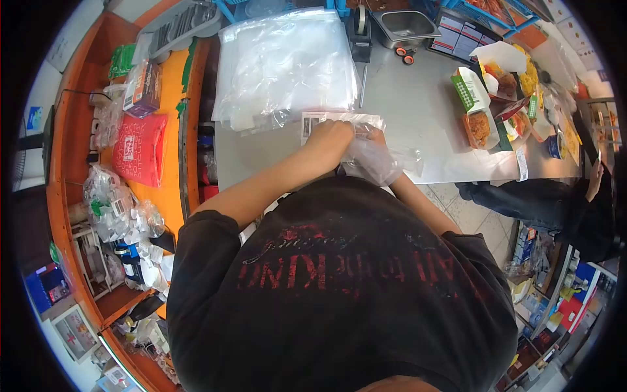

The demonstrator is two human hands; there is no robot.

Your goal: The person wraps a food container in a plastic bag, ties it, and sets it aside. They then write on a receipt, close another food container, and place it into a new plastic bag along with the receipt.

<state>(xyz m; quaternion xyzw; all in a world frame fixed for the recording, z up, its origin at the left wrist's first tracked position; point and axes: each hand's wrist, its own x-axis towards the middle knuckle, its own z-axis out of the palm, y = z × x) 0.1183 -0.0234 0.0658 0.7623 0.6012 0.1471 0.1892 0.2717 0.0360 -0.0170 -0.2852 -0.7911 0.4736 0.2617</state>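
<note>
Both of my hands meet at the near side of the steel table, close to my chest. My left hand (pixel 331 142) is closed, its fingers curled down where a clear plastic bag (pixel 375 160) is bunched. Just to its right, my right hand (pixel 371 135) is also closed on the bag, partly covered by the crumpled film. A printed paper slip (pixel 313 121) with a dark code lies under and beyond my fingers. Farther back, a stack of flat clear plastic bags (pixel 284 65) spreads over the table. My fingertips are hidden.
Boxes of fried food (pixel 480 129) stand on the right of the steel table (pixel 418 153). A metal pan (pixel 406 27), orange-handled scissors (pixel 406 55), a tape dispenser (pixel 360 32) and a tablet (pixel 460 36) sit at the back. An orange shelf (pixel 173 144) holds a red bag (pixel 139 150). Another person (pixel 555 202) stands right.
</note>
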